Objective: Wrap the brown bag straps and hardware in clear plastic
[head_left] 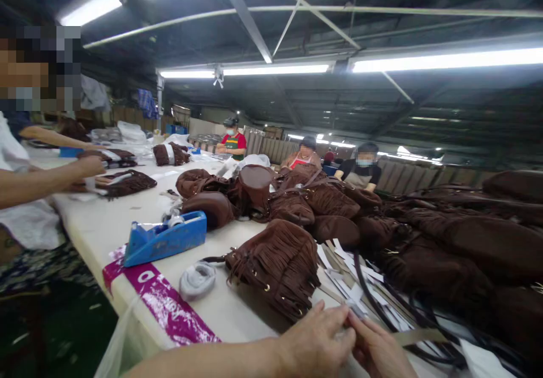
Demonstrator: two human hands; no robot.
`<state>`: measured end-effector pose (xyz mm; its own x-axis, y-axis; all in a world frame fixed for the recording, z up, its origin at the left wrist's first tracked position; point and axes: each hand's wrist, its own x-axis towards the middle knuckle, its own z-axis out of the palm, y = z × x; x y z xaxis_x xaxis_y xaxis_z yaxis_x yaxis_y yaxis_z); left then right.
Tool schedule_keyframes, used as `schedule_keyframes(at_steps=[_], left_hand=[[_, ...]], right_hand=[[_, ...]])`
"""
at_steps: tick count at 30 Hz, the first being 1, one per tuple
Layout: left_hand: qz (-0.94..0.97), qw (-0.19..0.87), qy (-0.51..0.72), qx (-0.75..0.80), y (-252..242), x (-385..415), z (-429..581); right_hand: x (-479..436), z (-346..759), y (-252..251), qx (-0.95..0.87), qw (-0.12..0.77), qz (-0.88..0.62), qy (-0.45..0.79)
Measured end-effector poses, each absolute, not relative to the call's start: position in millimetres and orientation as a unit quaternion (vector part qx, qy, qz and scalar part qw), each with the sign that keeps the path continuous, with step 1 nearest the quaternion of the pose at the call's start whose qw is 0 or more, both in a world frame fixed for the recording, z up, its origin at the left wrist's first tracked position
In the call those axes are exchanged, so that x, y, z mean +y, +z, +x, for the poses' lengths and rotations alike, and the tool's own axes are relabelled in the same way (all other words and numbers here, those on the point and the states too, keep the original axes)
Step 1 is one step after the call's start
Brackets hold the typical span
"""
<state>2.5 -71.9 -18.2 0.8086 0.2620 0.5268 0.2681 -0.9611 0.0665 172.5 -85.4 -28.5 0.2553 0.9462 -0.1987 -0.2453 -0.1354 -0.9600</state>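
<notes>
The fringed bag (275, 262) nearby looks matt and suede-like, its eyelets (267, 287) shiny metal. Left, the blue tape dispenser (169, 243) is scuffed plastic, the purple strip (169, 304) glossy film; the pale tabletop (91, 219) looks smooth.

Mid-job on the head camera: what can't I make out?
All in the head view:
Whatever lies between the left hand and right hand: they mostly cover it.
Lower part of the right hand: cut off by the bottom edge.
Underside of the fringed brown bag: hidden by the bag itself.
Full lettering on the purple strip: glare and blur.
Rest of the brown bag pile: cut off by the right edge.
</notes>
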Motion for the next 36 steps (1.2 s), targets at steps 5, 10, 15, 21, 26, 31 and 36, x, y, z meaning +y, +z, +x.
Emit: schedule_keyframes(at_steps=[5,10,15,21,26,31,36], left_hand=[[-0.912,0.017,-0.337,-0.233,54,-73,-56],[-0.804,-0.004,-0.309,-0.508,99,-56,-125],[-0.800,-0.103,-0.179,-0.563,99,-44,-129],[-0.691,-0.327,-0.142,-0.629,60,-67,-125],[-0.532,-0.524,-0.181,-0.640,30,-78,-120],[-0.396,-0.644,-0.208,-0.620,26,-75,-104],[-0.308,-0.679,-0.282,-0.603,12,-84,-80]], right_hand=[[-78,200,3,-0.489,0.399,-0.697,0.341],[-94,183,24,-0.740,0.260,-0.620,0.014],[-94,90,39,-0.878,0.233,-0.415,-0.051],[-47,51,35,-0.908,0.109,-0.406,-0.004],[-28,53,10,-0.913,0.103,-0.395,0.026],[-25,45,2,-0.910,0.108,-0.400,-0.015],[-10,28,-3,-0.853,0.103,-0.508,-0.064]])
